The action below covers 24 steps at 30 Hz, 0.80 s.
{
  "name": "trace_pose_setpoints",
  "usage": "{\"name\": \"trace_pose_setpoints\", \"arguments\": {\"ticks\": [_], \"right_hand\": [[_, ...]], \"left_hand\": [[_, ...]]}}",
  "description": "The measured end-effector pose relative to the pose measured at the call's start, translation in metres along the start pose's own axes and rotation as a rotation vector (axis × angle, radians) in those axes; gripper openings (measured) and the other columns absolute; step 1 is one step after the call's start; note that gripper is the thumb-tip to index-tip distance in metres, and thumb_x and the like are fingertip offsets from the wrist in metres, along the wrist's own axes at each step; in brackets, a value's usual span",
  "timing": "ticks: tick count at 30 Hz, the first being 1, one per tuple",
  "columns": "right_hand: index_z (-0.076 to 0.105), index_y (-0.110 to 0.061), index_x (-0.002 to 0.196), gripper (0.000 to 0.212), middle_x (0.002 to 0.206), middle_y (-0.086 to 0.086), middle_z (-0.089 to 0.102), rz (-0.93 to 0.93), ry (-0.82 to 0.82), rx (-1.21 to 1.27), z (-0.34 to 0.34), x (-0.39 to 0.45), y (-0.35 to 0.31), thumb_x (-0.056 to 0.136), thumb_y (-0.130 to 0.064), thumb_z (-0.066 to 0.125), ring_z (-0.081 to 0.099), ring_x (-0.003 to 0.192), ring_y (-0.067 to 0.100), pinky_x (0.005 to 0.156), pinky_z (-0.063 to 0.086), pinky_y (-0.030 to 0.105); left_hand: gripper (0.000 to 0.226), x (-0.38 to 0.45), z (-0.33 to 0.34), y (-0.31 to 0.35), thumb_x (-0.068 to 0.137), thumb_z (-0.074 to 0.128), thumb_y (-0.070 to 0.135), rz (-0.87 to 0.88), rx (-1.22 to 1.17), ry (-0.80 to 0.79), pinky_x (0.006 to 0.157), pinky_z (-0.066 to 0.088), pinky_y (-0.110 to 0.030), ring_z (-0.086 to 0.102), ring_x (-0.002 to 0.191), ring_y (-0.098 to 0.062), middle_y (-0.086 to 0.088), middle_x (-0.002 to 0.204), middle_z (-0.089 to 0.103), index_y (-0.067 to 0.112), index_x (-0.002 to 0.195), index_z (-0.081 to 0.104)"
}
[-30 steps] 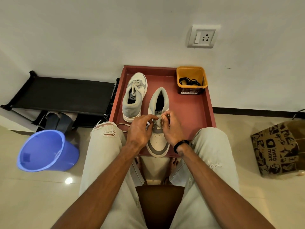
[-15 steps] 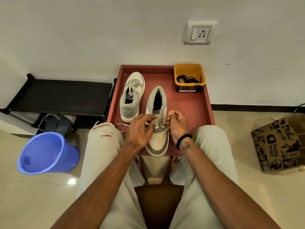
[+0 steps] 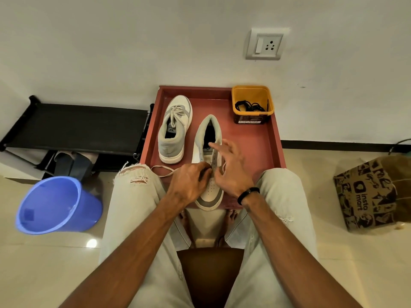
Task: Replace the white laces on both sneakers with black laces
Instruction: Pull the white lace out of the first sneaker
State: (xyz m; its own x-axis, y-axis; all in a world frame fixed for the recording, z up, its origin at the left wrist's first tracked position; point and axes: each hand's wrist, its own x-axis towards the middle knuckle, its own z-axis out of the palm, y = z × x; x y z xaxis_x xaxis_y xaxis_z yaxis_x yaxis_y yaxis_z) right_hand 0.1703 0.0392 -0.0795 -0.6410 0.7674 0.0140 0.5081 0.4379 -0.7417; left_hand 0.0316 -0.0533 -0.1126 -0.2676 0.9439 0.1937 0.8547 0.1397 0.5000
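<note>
brown bag [image 3: 369, 194] marked "insta mart"

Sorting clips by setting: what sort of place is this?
Likely a home, perhaps near an entryway: tiled floor, wall switch socket, a low black shoe rack with footwear beneath, a blue plastic bucket.

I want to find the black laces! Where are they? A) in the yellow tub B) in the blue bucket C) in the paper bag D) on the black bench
A: the black laces lie coiled inside the yellow tub, which stands at the far right corner of the red tray.
</note>
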Motion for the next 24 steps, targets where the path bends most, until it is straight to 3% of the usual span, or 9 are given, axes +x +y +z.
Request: {"name": "trace_pose_setpoints", "arguments": {"ticks": [5, 9, 13, 16, 19, 22, 24], "right_hand": [[0.049, -0.034, 0.148, 0.072, 0.161, 0.0, 0.021, 0.055, -0.246, -0.116, 0.001, -0.005, 0.006, 0.082, -0.013, 0.068, 0.03, 0.144, 0.033, 0.113, 0.028, 0.029], [0.05, -0.039, 0.146, 0.069, 0.163, 0.001, 0.026, 0.023, -0.207, -0.118, 0.001, -0.003, 0.01, 0.085, -0.02, 0.074, 0.032, 0.148, 0.031, 0.124, 0.024, 0.053], [0.052, -0.042, 0.143, 0.064, 0.164, 0.002, 0.031, 0.017, -0.168, -0.102, -0.002, -0.004, 0.008, 0.086, -0.026, 0.076, 0.032, 0.149, 0.027, 0.124, 0.025, 0.047], [0.053, -0.042, 0.142, 0.064, 0.163, 0.001, 0.034, 0.028, -0.156, -0.105, -0.001, -0.004, 0.01, 0.085, -0.03, 0.079, 0.036, 0.147, 0.029, 0.123, 0.024, 0.055], [0.055, -0.039, 0.141, 0.062, 0.161, 0.0, 0.036, 0.028, -0.143, -0.113, -0.001, -0.003, 0.009, 0.085, -0.031, 0.08, 0.038, 0.146, 0.029, 0.123, 0.021, 0.059], [0.055, -0.04, 0.14, 0.06, 0.162, -0.001, 0.035, 0.043, -0.142, -0.117, -0.001, -0.003, 0.008, 0.086, -0.034, 0.079, 0.037, 0.146, 0.03, 0.123, 0.021, 0.058], [0.056, -0.04, 0.139, 0.061, 0.162, -0.001, 0.036, 0.05, -0.136, -0.129, -0.002, -0.004, 0.007, 0.083, -0.035, 0.081, 0.037, 0.146, 0.031, 0.122, 0.024, 0.059]], "left_hand": [[0.023, 0.0, 0.003, 0.0, 0.103, 0.053, 0.026, -0.02, -0.074, -0.057, 0.055, 0.041, -0.036, 0.066, 0.068, -0.034, -0.01, 0.085, 0.073, 0.013, 0.121, 0.058], [0.02, 0.0, 0.004, 0.003, 0.104, 0.054, 0.023, -0.069, -0.204, -0.054, 0.063, 0.051, -0.043, 0.067, 0.075, -0.032, -0.005, 0.09, 0.073, 0.014, 0.121, 0.059], [0.01, 0.003, 0.001, 0.004, 0.103, 0.059, 0.021, -0.217, -0.417, -0.053, 0.073, 0.054, -0.044, 0.066, 0.078, -0.021, 0.002, 0.087, 0.071, 0.015, 0.103, 0.067], [0.022, 0.006, -0.003, 0.004, 0.097, 0.067, 0.038, -0.364, -0.611, -0.106, 0.08, 0.055, -0.047, 0.068, 0.078, -0.021, -0.002, 0.084, 0.072, 0.018, 0.091, 0.071], [0.041, 0.009, -0.008, 0.0, 0.081, 0.073, 0.061, -0.434, -0.697, -0.165, 0.071, 0.052, -0.041, 0.059, 0.069, -0.014, 0.002, 0.071, 0.067, 0.02, 0.079, 0.069], [0.031, 0.009, -0.012, -0.004, 0.086, 0.078, 0.049, -0.418, -0.623, -0.211, 0.063, 0.044, -0.031, 0.048, 0.06, -0.008, 0.012, 0.062, 0.056, 0.022, 0.075, 0.067], [0.027, 0.008, -0.015, -0.006, 0.088, 0.079, 0.041, -0.399, -0.591, -0.196, 0.061, 0.043, -0.028, 0.047, 0.058, -0.006, 0.009, 0.063, 0.057, 0.019, 0.077, 0.068]]}}
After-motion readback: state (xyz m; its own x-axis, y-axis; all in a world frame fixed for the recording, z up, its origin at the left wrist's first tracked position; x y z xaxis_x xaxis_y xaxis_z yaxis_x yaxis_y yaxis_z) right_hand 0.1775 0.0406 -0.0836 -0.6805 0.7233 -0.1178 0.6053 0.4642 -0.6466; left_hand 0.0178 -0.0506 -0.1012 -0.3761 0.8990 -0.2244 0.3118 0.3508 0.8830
